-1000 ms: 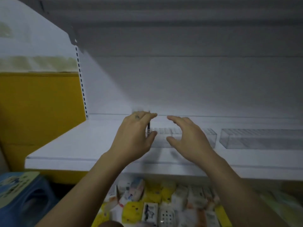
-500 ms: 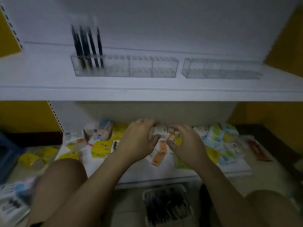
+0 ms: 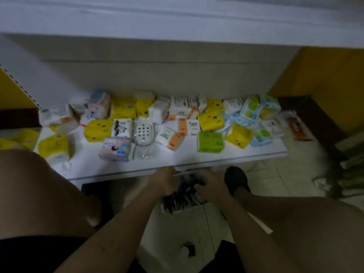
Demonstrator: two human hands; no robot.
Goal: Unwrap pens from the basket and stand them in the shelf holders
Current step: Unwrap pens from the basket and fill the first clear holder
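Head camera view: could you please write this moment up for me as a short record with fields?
Left hand: reaching into white plastic basket on the floor
Right hand: in the same basket, beside the left hand
Grip: too blurred to tell
Basket contents: dark pens
White lower shelf: strewn with yellow, white and green tissue packs
Pen holders: not in view

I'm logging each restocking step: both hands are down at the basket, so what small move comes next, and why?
Probably pinch one pen and lift it clear of the basket. The left hand and right hand are both over the dark pens in it, on the floor; blur hides whether either grips one yet.
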